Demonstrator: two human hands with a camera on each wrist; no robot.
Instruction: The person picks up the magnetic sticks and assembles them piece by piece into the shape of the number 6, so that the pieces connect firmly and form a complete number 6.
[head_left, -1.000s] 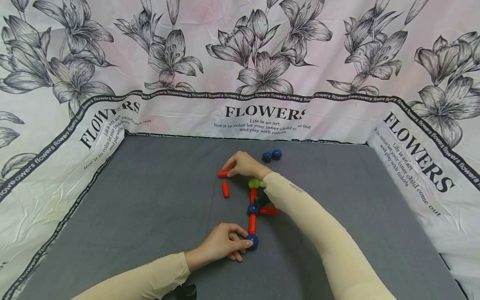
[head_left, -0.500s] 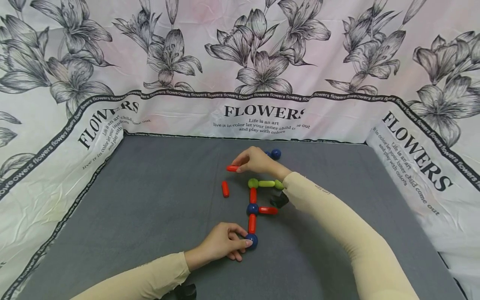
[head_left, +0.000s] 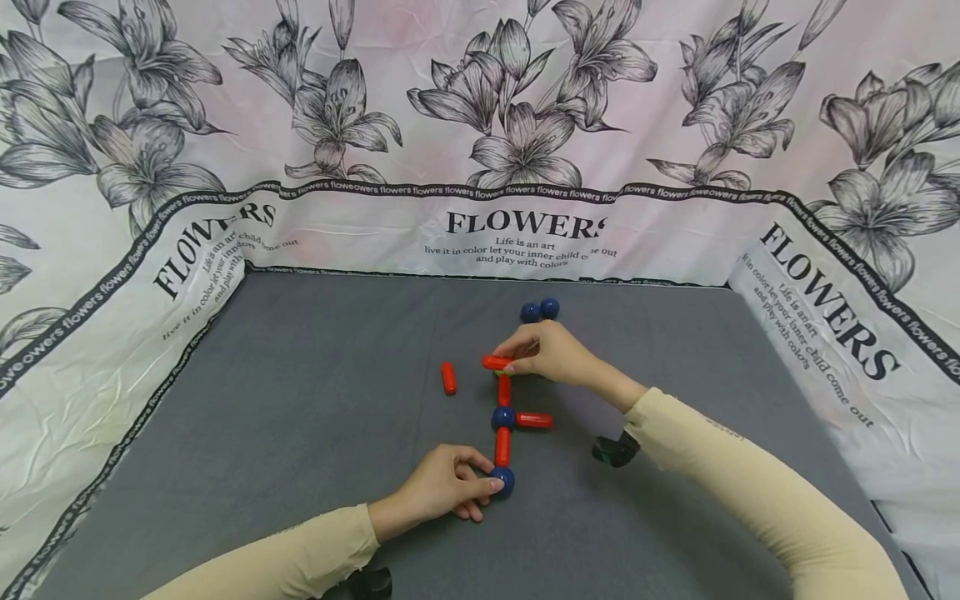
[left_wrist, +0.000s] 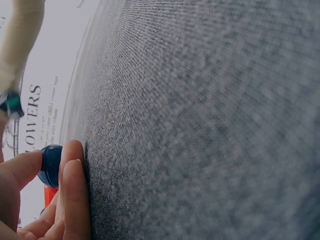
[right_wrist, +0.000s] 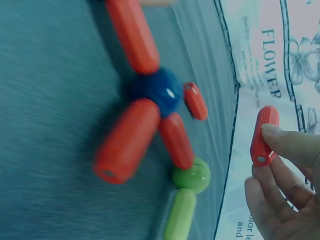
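Observation:
My left hand (head_left: 450, 483) pinches the blue ball (head_left: 502, 482) at the near end of a chain of rods and balls. From it a red rod (head_left: 502, 447) leads to a middle blue ball (right_wrist: 162, 91). One red rod (head_left: 535, 421) sticks out sideways there, and another (right_wrist: 176, 141) runs on to a green ball (right_wrist: 193, 176). A green rod (right_wrist: 180, 216) extends from that ball; my right hand mostly covers this end in the head view. Thumb and fingers of my right hand (head_left: 553, 353) pinch a separate red rod (right_wrist: 264, 135), held up above the green ball.
A loose red rod (head_left: 448, 377) lies left of the chain on the grey cloth (head_left: 300, 400). Two blue balls (head_left: 530, 312) sit together farther back. Flower-printed white fabric (head_left: 337, 229) borders the surface at the back and sides.
My right hand has carried the red rod from the cloth at the back left, rightward and then nearer, over the green end of the chain. My left hand has stayed on its ball.

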